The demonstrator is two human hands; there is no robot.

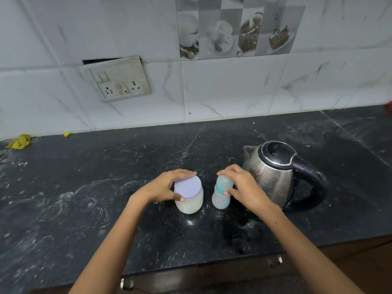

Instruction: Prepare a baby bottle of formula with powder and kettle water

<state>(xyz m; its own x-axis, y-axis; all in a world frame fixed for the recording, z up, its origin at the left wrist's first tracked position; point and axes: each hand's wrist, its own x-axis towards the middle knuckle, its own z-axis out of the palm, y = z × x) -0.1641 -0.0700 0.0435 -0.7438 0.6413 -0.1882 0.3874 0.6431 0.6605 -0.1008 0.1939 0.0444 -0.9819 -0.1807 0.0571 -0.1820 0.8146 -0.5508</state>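
Head cam: black speckled stone countertop (106,187), dusty white smears all over. Squat translucent powder jar (189,203), flat pale lid, mid-counter, closer to front edge. Left hand (167,187) arched over it from left, fingers and thumb clamped round lid rim. Frosted baby bottle (220,198), teal collar, domed cap, upright just beside jar on right, not touching. Right hand (244,187) closed on cap, thumb at collar. Shiny steel kettle (273,177), black lid and handle, right behind that hand.
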